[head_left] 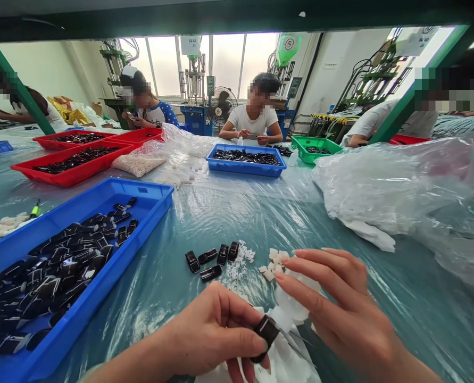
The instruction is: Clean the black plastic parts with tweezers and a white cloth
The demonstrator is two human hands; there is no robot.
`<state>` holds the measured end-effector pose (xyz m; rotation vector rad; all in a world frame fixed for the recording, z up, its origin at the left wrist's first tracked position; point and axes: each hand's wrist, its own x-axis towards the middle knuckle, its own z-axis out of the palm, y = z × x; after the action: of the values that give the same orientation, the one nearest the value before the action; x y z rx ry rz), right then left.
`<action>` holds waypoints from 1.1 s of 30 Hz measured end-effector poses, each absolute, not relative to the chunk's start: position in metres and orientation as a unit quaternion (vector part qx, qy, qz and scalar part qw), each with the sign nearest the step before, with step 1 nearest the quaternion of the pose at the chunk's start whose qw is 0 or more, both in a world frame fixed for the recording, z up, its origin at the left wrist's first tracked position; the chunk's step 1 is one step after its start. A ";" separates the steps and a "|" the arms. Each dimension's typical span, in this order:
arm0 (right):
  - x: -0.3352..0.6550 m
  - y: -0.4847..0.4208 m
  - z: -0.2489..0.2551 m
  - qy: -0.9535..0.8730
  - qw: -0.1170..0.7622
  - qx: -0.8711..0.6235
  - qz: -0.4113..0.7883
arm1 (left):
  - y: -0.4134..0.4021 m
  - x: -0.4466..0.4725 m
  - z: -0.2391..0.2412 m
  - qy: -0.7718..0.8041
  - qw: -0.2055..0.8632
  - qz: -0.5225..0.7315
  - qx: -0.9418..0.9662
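My left hand (221, 332) pinches a small glossy black plastic part (267, 332) between thumb and fingers, low in the middle of the view. Just to its right, my right hand (340, 303) is open, its fingers stretched out. Under those fingers lies a translucent white bottle (290, 306), partly hidden; whether the fingers touch it I cannot tell. A thin metal needle or tweezer tip (298, 343) shows beside the black part, above white tissue (288, 367). Beyond my hands are several matching black parts (210, 273), tiny white pieces (240, 260) and cream-coloured blocks (274, 261).
A large blue tray (141, 236) of black parts stands at left. Farther back are red trays (67, 178), a smaller blue tray (244, 169) and a green tray (316, 157). Plastic bags (400, 186) lie at right. Co-workers (252, 117) sit across the table; a green frame (237, 18) crosses overhead.
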<state>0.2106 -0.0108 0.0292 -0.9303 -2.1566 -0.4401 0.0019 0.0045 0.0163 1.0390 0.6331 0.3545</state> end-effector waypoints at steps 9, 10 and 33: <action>0.211 -0.016 0.027 -0.841 0.356 -0.358 -0.193 | 0.005 0.003 0.014 0.301 0.807 0.156 0.483; 0.211 -0.016 0.027 -0.840 0.356 -0.360 -0.195 | 0.005 0.003 0.014 0.302 0.806 0.156 0.484; 0.207 -0.017 0.026 -0.835 0.356 -0.364 -0.210 | 0.003 0.005 0.013 0.312 0.805 0.143 0.484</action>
<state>0.2066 -0.0169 0.0256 -0.9389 -2.1559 -0.5413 0.0049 0.0034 0.0127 1.0369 0.6689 0.3052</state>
